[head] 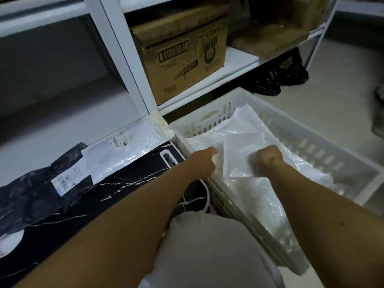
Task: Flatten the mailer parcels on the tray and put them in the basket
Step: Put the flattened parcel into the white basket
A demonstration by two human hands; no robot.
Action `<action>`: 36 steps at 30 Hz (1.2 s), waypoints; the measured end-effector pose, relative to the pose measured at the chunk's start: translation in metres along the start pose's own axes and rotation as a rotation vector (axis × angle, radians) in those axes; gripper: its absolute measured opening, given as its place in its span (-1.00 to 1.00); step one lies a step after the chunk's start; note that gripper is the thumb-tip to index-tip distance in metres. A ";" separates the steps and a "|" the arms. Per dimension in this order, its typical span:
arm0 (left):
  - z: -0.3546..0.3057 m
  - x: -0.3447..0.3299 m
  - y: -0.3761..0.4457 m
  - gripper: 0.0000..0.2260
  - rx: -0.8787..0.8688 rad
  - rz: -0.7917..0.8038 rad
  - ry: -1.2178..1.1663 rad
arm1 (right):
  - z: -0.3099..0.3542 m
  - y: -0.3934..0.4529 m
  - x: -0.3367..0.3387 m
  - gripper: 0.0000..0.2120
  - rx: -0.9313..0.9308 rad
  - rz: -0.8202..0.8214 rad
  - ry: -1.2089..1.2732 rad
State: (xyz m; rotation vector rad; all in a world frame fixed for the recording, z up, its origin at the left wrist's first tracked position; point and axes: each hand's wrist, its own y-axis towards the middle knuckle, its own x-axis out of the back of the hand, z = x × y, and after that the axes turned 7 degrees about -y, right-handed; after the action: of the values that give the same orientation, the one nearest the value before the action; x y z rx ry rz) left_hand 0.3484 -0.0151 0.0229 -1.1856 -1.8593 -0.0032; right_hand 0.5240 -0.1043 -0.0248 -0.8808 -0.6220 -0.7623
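Person: a knee in pale cloth [207, 246] sits at the lower edge, both bare forearms reaching forward over it.
Tray: a dark, marble-veined tray [116, 194] lies left of the knee, its white slotted handle end just beside the basket.
Black mailer: a crumpled black mailer parcel [31, 196] with a white label lies on the tray's left part.
White mailer on tray: a flat white mailer parcel [124, 150] with a barcode label lies along the tray's far edge, one end overlapping the black one.
Left hand: the left hand [204, 161] is at the basket's near rim, fingers curled against the edge of the white mailers inside; whether it pinches one I cannot tell.
Right hand: the right hand [268, 156] is inside the basket, fingers bunched in a fist pressing down on the top mailer [239, 154].
Basket: a white slotted plastic basket [324, 150] on the floor, right of the tray, holds several white mailers stacked flat.
Shelving: a white metal shelf unit [124, 59] behind carries a cardboard box [182, 55].
Floor: black plastic bags [280, 77] lie beyond the basket.
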 end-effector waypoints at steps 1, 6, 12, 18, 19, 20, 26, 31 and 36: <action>0.003 0.001 0.005 -0.53 0.002 -0.002 0.017 | 0.001 -0.008 -0.004 -0.64 -0.033 -0.003 0.051; 0.018 0.001 0.028 -0.57 -0.024 -0.042 0.153 | 0.005 0.003 -0.038 -0.79 -0.011 0.074 -0.276; 0.035 -0.004 0.042 -0.62 -0.062 -0.142 0.309 | 0.003 0.018 -0.084 -0.67 -0.005 0.048 -0.321; 0.044 -0.011 0.048 -0.65 -0.182 -0.223 0.432 | -0.014 0.028 -0.106 -0.55 0.540 0.009 -0.633; 0.045 -0.013 0.048 -0.64 -0.196 -0.227 0.447 | -0.016 0.032 -0.110 -0.52 0.556 0.095 -0.681; 0.046 -0.014 0.048 -0.64 -0.208 -0.226 0.459 | -0.017 0.035 -0.114 -0.48 0.554 0.166 -0.725; 0.053 -0.016 0.048 -0.61 -0.263 -0.234 0.478 | -0.018 0.042 -0.127 -0.36 0.497 0.336 -0.829; 0.054 -0.016 0.045 -0.60 -0.268 -0.231 0.476 | -0.012 0.045 -0.127 -0.32 0.465 0.373 -0.851; 0.048 -0.015 0.038 -0.56 -0.226 -0.196 0.536 | 0.005 0.044 -0.120 -0.52 0.443 0.299 -0.699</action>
State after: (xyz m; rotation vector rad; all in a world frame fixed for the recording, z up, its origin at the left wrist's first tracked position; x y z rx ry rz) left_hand 0.3453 0.0155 -0.0321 -1.0178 -1.5096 -0.5970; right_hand 0.4877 -0.0429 -0.1314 -0.7905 -1.1887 -0.0121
